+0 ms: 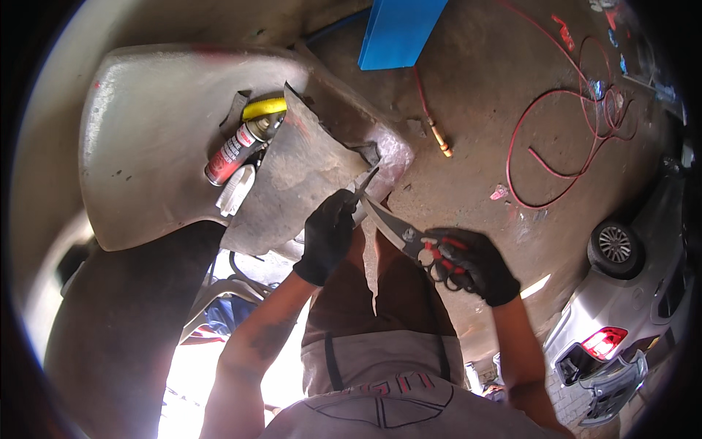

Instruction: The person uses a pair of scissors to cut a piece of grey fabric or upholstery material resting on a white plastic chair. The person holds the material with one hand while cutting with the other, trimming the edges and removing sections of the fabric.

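Observation:
A black glove covers my left hand (327,234), which is closed on the edge of a grey, ragged-edged sheet of stiff-looking material (300,164). Part of this sheet rests over a large, pale, curved panel (157,146). In my right hand (475,265), also gloved in black, are big scissors (398,228) with red-and-black handles. Their blades are apart, pointing up and left, close to my left fingers and the sheet's edge. Below the blades a narrow, tapering grey strip (371,256) hangs down; where its upper end joins is hidden.
On the panel lie a red-and-white spray can (230,155), a yellow curved object (263,108) and a white object (238,190). A red hose (523,146) coils across the floor at right. Beyond stands a silver car (614,293); a blue post (402,33) is at the top.

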Action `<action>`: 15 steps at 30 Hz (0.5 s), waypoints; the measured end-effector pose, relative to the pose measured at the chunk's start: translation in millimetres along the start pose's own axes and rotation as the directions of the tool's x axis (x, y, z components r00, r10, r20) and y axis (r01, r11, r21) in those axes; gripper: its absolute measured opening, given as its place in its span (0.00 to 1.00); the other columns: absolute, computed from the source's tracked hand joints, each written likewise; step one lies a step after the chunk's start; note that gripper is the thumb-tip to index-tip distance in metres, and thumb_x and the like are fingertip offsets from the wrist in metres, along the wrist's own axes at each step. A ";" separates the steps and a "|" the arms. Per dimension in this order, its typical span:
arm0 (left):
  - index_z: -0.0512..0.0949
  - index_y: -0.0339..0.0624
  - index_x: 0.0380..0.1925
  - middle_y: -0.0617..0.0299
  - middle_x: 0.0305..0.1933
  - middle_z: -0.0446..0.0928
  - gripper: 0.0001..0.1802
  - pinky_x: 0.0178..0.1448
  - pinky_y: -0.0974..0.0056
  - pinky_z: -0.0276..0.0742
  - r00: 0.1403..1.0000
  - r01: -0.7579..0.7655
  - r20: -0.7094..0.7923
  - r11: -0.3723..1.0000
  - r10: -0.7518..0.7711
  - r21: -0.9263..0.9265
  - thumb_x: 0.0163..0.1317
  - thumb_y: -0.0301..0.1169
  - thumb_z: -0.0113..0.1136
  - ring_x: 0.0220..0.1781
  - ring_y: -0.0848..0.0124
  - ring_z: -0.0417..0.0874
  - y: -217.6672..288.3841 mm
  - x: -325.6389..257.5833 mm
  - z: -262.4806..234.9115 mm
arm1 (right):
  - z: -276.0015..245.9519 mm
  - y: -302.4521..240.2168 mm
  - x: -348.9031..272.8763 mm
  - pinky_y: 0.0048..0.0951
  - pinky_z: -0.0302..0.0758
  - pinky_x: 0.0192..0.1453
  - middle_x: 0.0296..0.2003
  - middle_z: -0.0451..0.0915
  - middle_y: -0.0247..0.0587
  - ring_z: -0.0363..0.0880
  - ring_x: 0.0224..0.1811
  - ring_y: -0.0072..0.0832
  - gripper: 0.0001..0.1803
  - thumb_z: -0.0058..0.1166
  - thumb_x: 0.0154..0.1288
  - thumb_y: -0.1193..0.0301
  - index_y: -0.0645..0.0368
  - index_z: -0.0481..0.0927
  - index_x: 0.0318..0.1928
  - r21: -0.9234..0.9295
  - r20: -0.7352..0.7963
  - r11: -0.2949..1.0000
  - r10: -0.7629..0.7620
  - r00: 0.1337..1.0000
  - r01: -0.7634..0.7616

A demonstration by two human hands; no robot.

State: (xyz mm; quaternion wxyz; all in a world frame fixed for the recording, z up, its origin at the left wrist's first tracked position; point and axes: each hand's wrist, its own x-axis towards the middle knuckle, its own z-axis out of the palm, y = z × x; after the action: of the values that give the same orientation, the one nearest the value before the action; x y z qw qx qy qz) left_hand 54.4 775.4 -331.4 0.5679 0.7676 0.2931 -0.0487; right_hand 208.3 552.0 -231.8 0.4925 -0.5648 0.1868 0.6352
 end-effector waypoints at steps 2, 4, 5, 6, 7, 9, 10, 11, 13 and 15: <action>0.75 0.37 0.52 0.49 0.39 0.82 0.19 0.42 0.57 0.81 0.991 -0.131 -0.041 0.989 0.128 -0.072 0.59 0.17 0.55 0.40 0.55 0.86 -6.5 -0.7 1.6 | 3.6 47.6 3.3 0.19 0.62 0.19 0.23 0.74 0.32 0.59 0.12 0.14 0.22 0.47 0.77 0.64 0.61 0.71 0.65 0.566 0.186 0.810 0.060 0.981 -0.156; 0.74 0.38 0.53 0.49 0.38 0.82 0.21 0.42 0.55 0.81 0.957 -0.287 -0.007 0.947 0.289 -0.144 0.57 0.17 0.55 0.39 0.53 0.85 -1.8 11.9 0.7 | 16.3 82.2 5.2 0.18 0.64 0.21 0.24 0.76 0.31 0.63 0.15 0.12 0.22 0.46 0.77 0.64 0.61 0.71 0.65 0.686 0.131 0.718 0.044 0.990 -0.122; 0.75 0.38 0.53 0.48 0.38 0.82 0.20 0.40 0.56 0.80 0.940 -0.341 0.017 0.939 0.342 -0.044 0.58 0.17 0.55 0.36 0.54 0.85 1.4 21.8 -1.7 | 23.2 87.2 6.6 0.18 0.66 0.22 0.24 0.77 0.31 0.65 0.16 0.12 0.22 0.46 0.77 0.64 0.61 0.71 0.65 0.693 0.076 0.715 0.050 0.996 -0.089; 0.75 0.38 0.53 0.48 0.38 0.82 0.19 0.38 0.57 0.80 0.921 -0.388 0.048 0.919 0.386 0.061 0.60 0.17 0.55 0.34 0.55 0.85 6.1 32.1 -7.7 | 33.7 75.0 7.7 0.17 0.67 0.24 0.25 0.78 0.31 0.67 0.17 0.11 0.22 0.45 0.77 0.65 0.61 0.71 0.65 0.598 -0.022 0.800 0.074 0.997 -0.046; 0.75 0.38 0.53 0.48 0.37 0.82 0.18 0.36 0.58 0.80 0.901 -0.433 0.086 0.886 0.425 0.164 0.61 0.17 0.54 0.32 0.56 0.85 10.6 39.8 -13.7 | 33.5 65.2 10.6 0.18 0.69 0.25 0.27 0.79 0.32 0.69 0.19 0.13 0.23 0.47 0.76 0.65 0.60 0.70 0.66 0.434 -0.066 0.901 0.031 0.997 0.001; 0.76 0.38 0.52 0.46 0.37 0.81 0.18 0.36 0.55 0.79 0.911 -0.382 0.270 0.883 0.311 0.272 0.61 0.20 0.54 0.32 0.50 0.83 16.8 50.4 -26.7 | 19.7 46.2 15.1 0.21 0.73 0.27 0.32 0.80 0.34 0.72 0.22 0.17 0.25 0.52 0.73 0.67 0.60 0.68 0.67 -0.002 -0.083 0.995 -0.101 0.991 0.101; 0.76 0.38 0.51 0.45 0.36 0.81 0.17 0.37 0.53 0.79 0.902 -0.363 0.356 0.873 0.243 0.324 0.61 0.21 0.55 0.32 0.48 0.83 18.0 52.7 -29.6 | 9.5 39.9 15.8 0.23 0.76 0.29 0.35 0.81 0.35 0.74 0.23 0.20 0.28 0.55 0.72 0.68 0.60 0.67 0.68 -0.252 -0.034 0.954 -0.177 0.984 0.163; 0.77 0.36 0.46 0.46 0.33 0.80 0.13 0.36 0.49 0.77 0.882 -0.378 0.421 0.853 0.213 0.361 0.60 0.26 0.55 0.32 0.47 0.82 19.4 51.6 -29.2 | 5.3 35.6 15.1 0.30 0.75 0.26 0.24 0.77 0.37 0.74 0.21 0.23 0.26 0.53 0.70 0.69 0.58 0.68 0.67 -0.604 0.058 0.691 -0.459 0.887 0.397; 0.77 0.36 0.42 0.45 0.31 0.79 0.12 0.37 0.48 0.77 0.854 -0.357 0.513 0.819 0.090 0.450 0.59 0.29 0.57 0.32 0.46 0.82 17.0 43.9 -19.2 | 10.3 15.9 -1.1 0.32 0.73 0.23 0.21 0.74 0.38 0.75 0.21 0.25 0.24 0.51 0.69 0.69 0.57 0.69 0.65 -0.938 0.342 -0.115 -0.451 0.825 0.326; 0.76 0.35 0.37 0.44 0.28 0.78 0.12 0.39 0.47 0.78 0.829 -0.385 0.553 0.802 0.083 0.457 0.56 0.32 0.59 0.32 0.46 0.82 8.0 37.1 -4.9 | 13.1 0.9 -16.9 0.34 0.72 0.23 0.20 0.73 0.37 0.77 0.21 0.28 0.24 0.50 0.68 0.69 0.56 0.71 0.64 -0.833 0.426 -0.509 -0.342 0.838 0.216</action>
State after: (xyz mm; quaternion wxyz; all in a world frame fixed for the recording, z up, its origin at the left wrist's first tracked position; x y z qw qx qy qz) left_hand 87.8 793.0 -338.1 0.3807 0.8881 0.0055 -0.2577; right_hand 198.5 555.0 -213.0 -0.0485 -0.7607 -0.5702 0.3065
